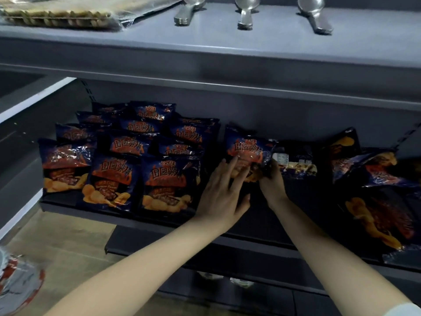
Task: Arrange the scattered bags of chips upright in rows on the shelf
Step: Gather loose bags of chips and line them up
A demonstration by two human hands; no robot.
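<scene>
Grey metal store shelving, dim light. The upper shelf carries three stacks of metal spoons and a wrapped packet of flat goods at its left end. The lower shelf holds the dark blue bags of chips.

Left portion: the standing bags are upright in three rows running front to back, labels facing forward, bags touching one another.

Centre: one held bag stands upright just right of those rows, apart from them. The left hand lies flat against its lower front, fingers spread — grip wide, pressing rather than clasping. The right hand has its grip closed on the bag's lower right corner.

Right portion: loose bags lie flat or tilted, overlapping — one large bag hangs over the front edge of the shelf. A bag lying back side up, showing its printed label, sits just behind the right hand.

Below, a further shelf and a pale floor; a blurred red-and-white package shows at the bottom left corner.
</scene>
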